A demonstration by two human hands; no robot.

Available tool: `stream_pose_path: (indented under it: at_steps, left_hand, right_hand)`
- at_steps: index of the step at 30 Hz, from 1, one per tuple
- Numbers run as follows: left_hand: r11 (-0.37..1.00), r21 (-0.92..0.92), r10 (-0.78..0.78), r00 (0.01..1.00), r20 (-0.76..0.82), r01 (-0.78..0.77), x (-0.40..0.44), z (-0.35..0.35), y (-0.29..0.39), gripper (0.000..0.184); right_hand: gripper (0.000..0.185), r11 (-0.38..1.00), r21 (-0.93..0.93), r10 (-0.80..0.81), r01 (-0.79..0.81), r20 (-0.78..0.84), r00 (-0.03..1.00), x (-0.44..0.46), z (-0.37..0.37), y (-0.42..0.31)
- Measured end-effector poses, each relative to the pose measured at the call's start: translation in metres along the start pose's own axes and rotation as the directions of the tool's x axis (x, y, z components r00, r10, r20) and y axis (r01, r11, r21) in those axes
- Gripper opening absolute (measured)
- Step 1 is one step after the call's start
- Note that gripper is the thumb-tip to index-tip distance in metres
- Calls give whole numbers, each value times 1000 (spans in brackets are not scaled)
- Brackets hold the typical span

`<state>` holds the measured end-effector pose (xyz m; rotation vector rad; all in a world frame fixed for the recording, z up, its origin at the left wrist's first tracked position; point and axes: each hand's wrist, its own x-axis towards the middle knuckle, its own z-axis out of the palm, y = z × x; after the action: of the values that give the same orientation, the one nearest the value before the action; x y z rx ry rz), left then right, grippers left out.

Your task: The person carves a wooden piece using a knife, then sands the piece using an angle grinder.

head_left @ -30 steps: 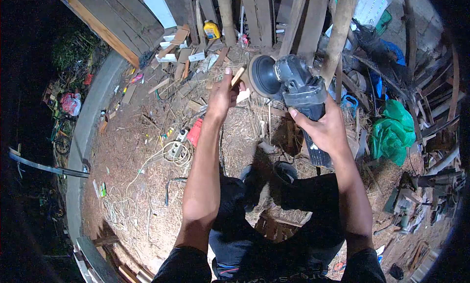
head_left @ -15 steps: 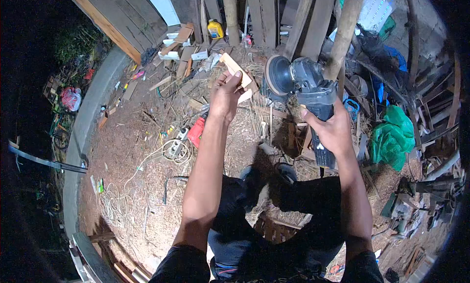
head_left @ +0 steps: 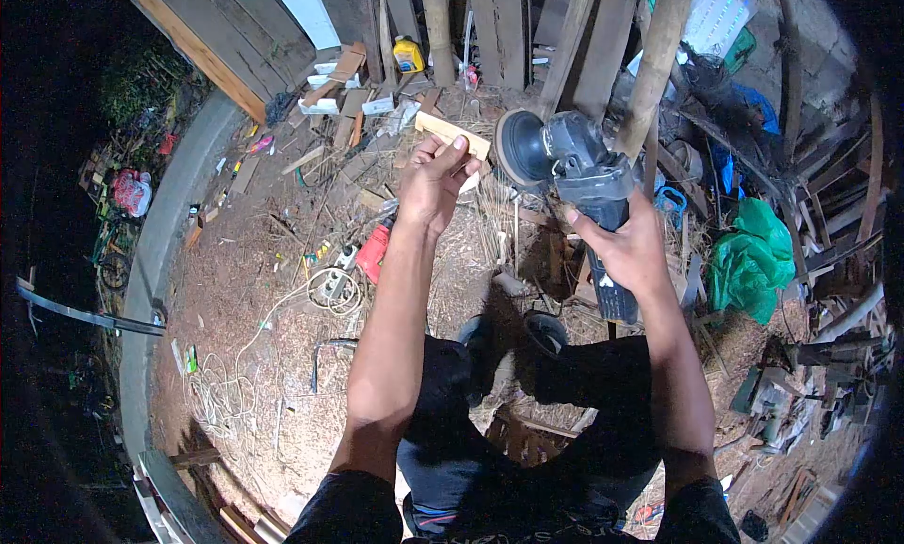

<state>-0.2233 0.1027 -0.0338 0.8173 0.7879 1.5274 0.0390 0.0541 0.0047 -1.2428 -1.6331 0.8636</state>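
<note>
My left hand pinches a small, pale wooden block between thumb and fingers, its long side slanting down to the right. In my right hand is an angle grinder, gripped around its dark body with the head pointing up and left. A round sanding disc on a black backing pad faces the block, with a small gap between them. Whether the disc is spinning cannot be told. My fingers behind the grinder body are hidden.
A power strip with coiled white cord and a red tool lie on the sawdust-covered ground. Wood scraps and a yellow bottle are by the plank wall. A green plastic bag sits at the right; a concrete curb curves along the left.
The wooden block has turned to lie flatter. The grinder has shifted slightly left, bringing its disc nearer to the block's right end. Both hands keep their hold.
</note>
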Motion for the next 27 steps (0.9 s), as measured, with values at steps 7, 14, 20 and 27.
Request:
stream_pose_path:
  at_steps: [7, 14, 20, 27]
  left_hand:
    - [998, -34, 49, 999, 17, -48, -1, 8, 1, 14]
    - [991, -16, 132, 991, 21, -131, 4, -4, 3, 19]
    - [990, -31, 136, 991, 13, -135, 7, -15, 4, 20]
    - [992, 14, 127, 991, 29, -128, 2, -6, 4, 29]
  right_hand:
    - [46, 996, 85, -5, 1, 47, 999, 0, 4, 3]
    - [49, 994, 111, -4, -4, 80, 997, -2, 3, -3]
    - [46, 981, 195, -1, -20, 106, 994, -5, 4, -6]
    - [43, 968, 250, -15, -9, 96, 995, -3, 7, -5]
